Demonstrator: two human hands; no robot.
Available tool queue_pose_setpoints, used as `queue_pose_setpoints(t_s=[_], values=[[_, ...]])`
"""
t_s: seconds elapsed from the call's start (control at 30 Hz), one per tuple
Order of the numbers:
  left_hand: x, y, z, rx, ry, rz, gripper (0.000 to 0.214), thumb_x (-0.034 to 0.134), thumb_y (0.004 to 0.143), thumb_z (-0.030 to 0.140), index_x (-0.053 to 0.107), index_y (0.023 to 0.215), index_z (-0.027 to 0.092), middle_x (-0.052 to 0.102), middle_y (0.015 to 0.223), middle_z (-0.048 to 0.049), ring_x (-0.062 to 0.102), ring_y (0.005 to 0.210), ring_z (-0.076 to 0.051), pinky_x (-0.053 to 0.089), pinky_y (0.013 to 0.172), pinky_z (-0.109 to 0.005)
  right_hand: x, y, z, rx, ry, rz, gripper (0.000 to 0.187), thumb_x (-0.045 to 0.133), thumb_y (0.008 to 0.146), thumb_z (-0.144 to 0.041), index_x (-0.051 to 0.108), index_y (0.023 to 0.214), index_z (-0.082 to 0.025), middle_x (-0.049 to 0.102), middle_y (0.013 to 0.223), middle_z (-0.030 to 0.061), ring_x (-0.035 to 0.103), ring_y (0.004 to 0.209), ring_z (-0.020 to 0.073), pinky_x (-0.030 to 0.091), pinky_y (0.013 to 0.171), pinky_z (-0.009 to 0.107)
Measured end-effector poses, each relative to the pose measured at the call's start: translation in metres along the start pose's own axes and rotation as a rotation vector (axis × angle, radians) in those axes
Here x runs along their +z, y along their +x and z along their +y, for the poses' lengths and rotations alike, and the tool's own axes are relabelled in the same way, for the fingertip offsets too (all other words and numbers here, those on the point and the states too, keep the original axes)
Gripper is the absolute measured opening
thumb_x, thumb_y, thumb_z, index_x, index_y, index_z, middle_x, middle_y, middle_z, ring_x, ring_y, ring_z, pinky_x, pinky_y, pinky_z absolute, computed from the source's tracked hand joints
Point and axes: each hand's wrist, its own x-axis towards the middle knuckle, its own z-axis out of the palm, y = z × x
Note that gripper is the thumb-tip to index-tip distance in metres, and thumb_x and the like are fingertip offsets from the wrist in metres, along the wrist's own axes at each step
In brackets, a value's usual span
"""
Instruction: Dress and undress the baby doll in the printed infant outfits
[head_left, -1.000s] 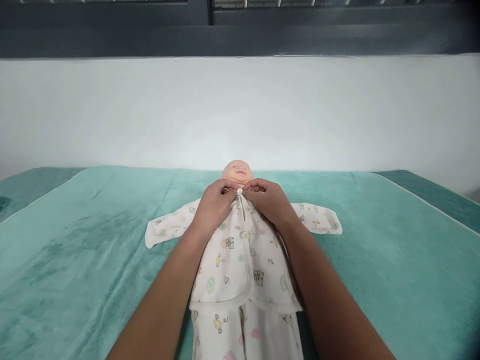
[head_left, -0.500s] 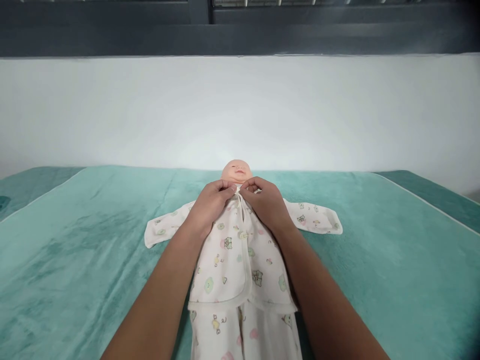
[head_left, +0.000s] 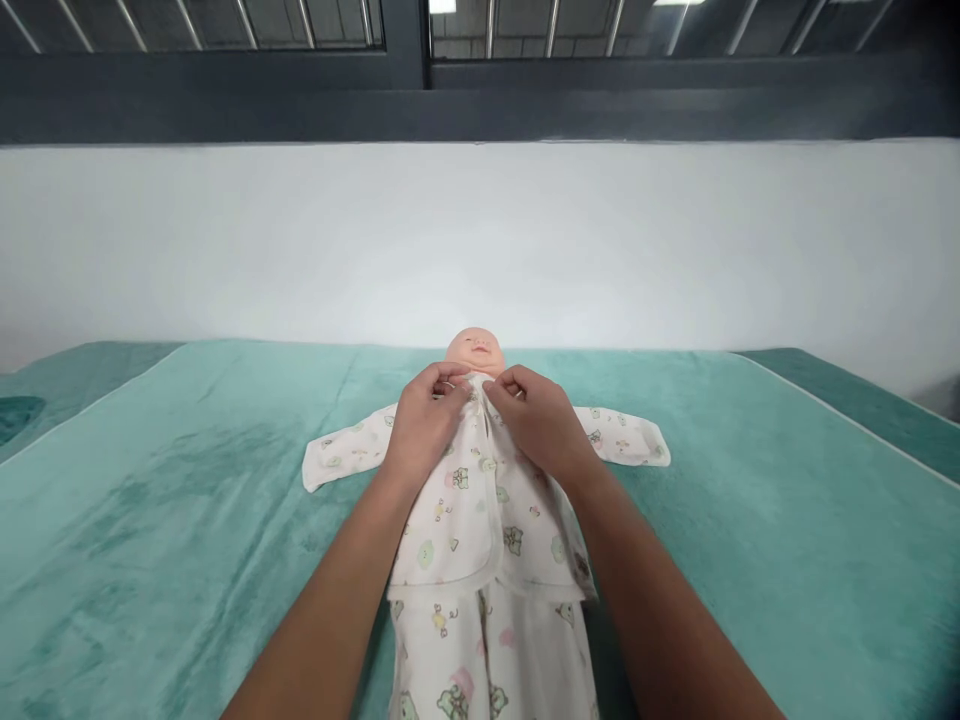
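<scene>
A baby doll lies face up, dressed in a white printed baby shirt and matching trousers. At the left of the shirt's collar is my left hand, its thumb and fingers curled in on the cloth edge. My right hand is at the other side of the collar in a similar pinch. A small stretch of the collar shows between the two hands. Lower down, the shirt front is joined at a fastening, with a narrow gap above it. My fingers partly hide the neckline.
Under the doll spreads a teal plush cover with a pale seam line on each side. Behind it stands a white wall, topped by a dark frame and a barred window. The shirt's sleeves lie stretched out to both sides.
My fingertips have drawn slightly apart at the collar, more so on the right. The view has tilted up a little, showing more of the window.
</scene>
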Motion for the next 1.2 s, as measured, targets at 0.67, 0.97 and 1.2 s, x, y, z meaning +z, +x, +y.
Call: queue_pose_setpoints(t_s=[0.67,0.97,1.2], values=[[-0.014,-0.022,0.000,0.101,0.123,-0.200,0.012,0.055,0.085,0.033,0.060,0.081,0.022,0.049,0.072,0.0043,0.043,0.065,-0.011,0.035,0.066,-0.025,-0.009,-0.020,0.008,0.086,0.456,-0.238,0.023,0.056,0.083,-0.043,0.058,0.077,-0.021,0.042,0.058,-0.0057,0.034,0.051,0.0093,0.024,0.047,0.024],[-0.009,-0.016,0.005,0.078,0.075,-0.236,0.016,0.052,0.086,0.033,0.058,0.077,0.021,0.053,0.076,0.0025,0.049,0.071,-0.013,0.038,0.065,-0.025,-0.005,-0.020,0.011,0.113,0.611,-0.182,0.018,0.066,0.074,-0.038,0.064,0.078,-0.020,0.046,0.063,-0.0040,0.031,0.054,0.0084,0.022,0.048,0.024],[-0.006,-0.015,0.010,0.015,0.092,-0.230,0.016,0.055,0.082,0.034,0.056,0.072,0.021,0.054,0.078,0.0007,0.052,0.074,-0.015,0.041,0.065,-0.027,-0.004,-0.018,0.022,0.131,0.651,-0.189,0.022,0.069,0.074,-0.041,0.069,0.084,-0.021,0.041,0.055,-0.0050,0.031,0.052,0.0095,0.022,0.047,0.025]])
